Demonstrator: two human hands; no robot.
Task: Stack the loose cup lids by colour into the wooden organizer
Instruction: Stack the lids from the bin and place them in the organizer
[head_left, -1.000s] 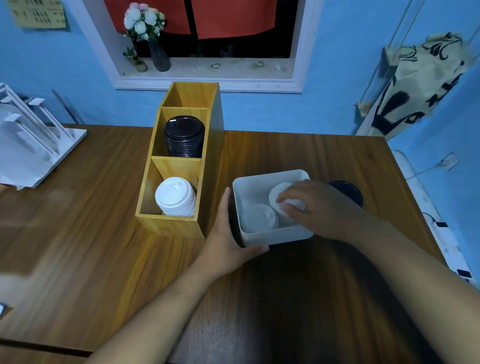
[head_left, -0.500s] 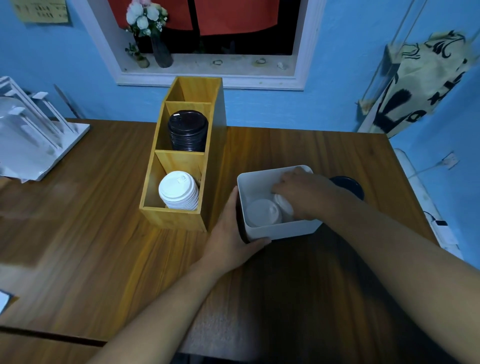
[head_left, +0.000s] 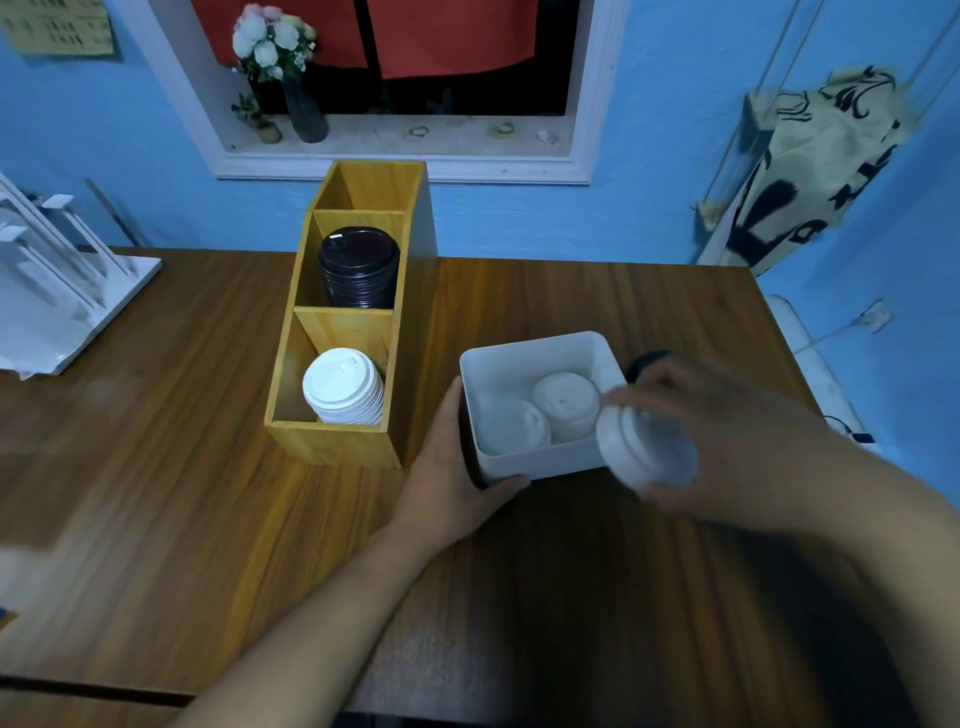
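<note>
Two white lids (head_left: 540, 415) remain in the white bin (head_left: 519, 358); the left hand (head_left: 457, 457) clasps its near corner, probably steadying it, while the right hand (head_left: 727, 436) pinches a lifted white lid (head_left: 644, 447), presumably bound for the wooden organizer's (head_left: 332, 441) white stack (head_left: 343, 387).

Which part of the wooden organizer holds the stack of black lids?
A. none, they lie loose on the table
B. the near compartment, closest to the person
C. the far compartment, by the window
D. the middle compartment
D: the black lids stand stacked in the middle compartment of the wooden organizer, between the white lids in the near one and the far one, where no lids show.
</note>
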